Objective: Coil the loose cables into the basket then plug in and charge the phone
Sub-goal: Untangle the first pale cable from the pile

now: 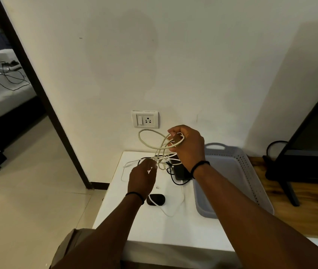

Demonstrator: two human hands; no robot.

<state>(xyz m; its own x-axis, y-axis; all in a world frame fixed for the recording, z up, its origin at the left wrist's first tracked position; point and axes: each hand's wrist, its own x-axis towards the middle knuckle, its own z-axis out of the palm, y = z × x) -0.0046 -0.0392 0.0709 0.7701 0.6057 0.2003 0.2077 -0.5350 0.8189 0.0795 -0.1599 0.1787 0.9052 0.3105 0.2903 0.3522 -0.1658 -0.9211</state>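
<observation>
My right hand (188, 145) is raised above the small white table (173, 226) and is shut on loops of an off-white cable (148, 133). The cable hangs down to my left hand (142, 178), whose fingers pinch a lower strand of it. Under the hands lie a tangle of black and white cables (170, 172) and a dark phone (179, 171), partly hidden by my right wrist. A grey perforated basket (249, 171) stands at the table's right side. A wall socket with a switch (145, 119) is on the wall just above the table.
A small black oval case (155, 199) lies on the table, with a thin white cable (170, 212) looping by it. A doorway (8, 94) opens at the left. A dark stand with legs (290, 171) and a black cord stand on the wooden floor at the right.
</observation>
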